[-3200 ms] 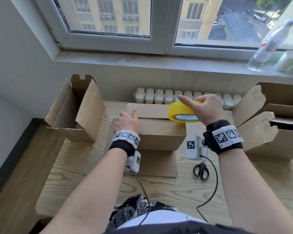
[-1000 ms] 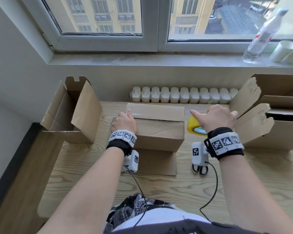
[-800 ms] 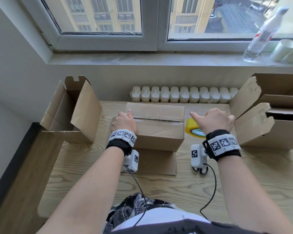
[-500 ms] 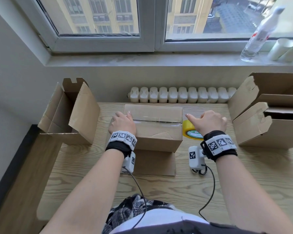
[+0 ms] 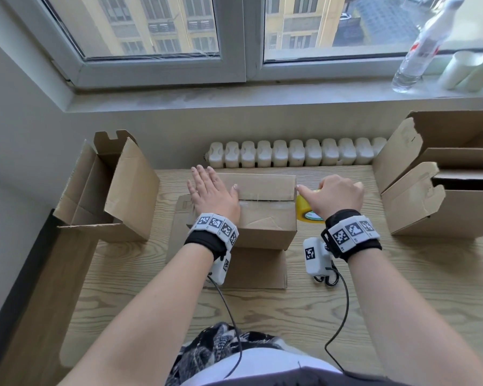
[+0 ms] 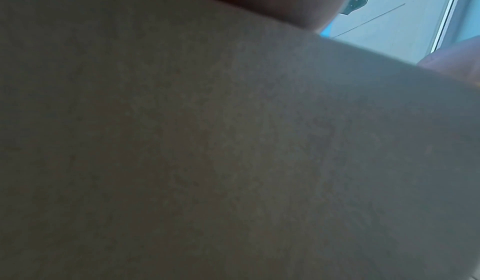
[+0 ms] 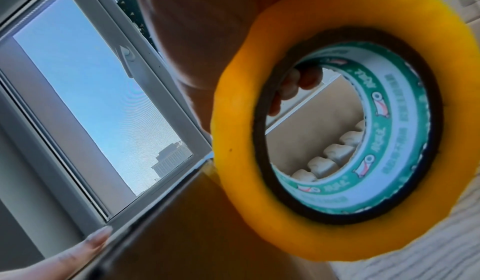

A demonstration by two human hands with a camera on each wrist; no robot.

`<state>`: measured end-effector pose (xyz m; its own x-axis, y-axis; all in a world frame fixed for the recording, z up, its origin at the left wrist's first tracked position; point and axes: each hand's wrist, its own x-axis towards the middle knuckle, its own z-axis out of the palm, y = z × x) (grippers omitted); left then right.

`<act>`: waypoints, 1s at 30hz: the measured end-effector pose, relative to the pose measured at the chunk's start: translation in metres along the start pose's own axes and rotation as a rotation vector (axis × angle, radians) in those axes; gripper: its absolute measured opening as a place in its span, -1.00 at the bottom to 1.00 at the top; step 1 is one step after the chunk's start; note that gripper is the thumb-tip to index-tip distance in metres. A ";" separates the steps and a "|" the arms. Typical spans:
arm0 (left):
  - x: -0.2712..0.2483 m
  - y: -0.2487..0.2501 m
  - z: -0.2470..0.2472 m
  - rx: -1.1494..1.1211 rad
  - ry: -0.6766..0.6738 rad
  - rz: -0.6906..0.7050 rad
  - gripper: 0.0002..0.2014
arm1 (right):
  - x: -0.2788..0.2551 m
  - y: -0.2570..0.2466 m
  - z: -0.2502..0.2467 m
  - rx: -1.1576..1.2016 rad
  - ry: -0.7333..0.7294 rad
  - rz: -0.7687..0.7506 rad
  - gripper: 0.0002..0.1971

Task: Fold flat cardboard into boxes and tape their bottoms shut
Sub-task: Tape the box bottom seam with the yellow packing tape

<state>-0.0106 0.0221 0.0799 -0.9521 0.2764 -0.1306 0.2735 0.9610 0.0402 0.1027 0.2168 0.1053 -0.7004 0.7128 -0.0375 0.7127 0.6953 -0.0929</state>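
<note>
No word or number can be read with certainty. The green and white inner core [image 7: 384, 140] of the yellow tape roll [image 7: 324, 241] carries rows of white print and small red and white fish-like emblems, but the characters are too blurred and skewed to make out; one short mark near the top might be Latin letters. The white wrist bands [image 5: 352, 229] and camera housings [image 5: 311, 253] bear black and white square fiducial codes, not text. The bottle [image 5: 418, 48] on the sill has a red and white label, unreadable.

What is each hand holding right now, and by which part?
The right hand grips the yellow tape roll by its ring, fingers hooked through the core. The left hand holds nothing; it lies flat on the box.
</note>
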 end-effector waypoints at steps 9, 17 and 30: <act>-0.013 0.033 0.004 0.010 -0.072 0.217 -0.19 | 0.000 -0.003 0.003 -0.018 0.041 -0.030 -0.41; -0.015 0.051 0.002 -0.041 -0.124 0.420 -0.31 | 0.000 -0.006 0.003 -0.049 0.048 -0.066 -0.40; -0.027 0.079 0.012 -0.024 -0.043 0.358 -0.31 | -0.010 0.001 0.026 0.253 -0.054 -0.068 -0.38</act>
<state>0.0387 0.0901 0.0751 -0.7898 0.5958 -0.1458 0.5849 0.8031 0.1138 0.1096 0.2083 0.0793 -0.7525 0.6544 -0.0747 0.6355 0.6917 -0.3430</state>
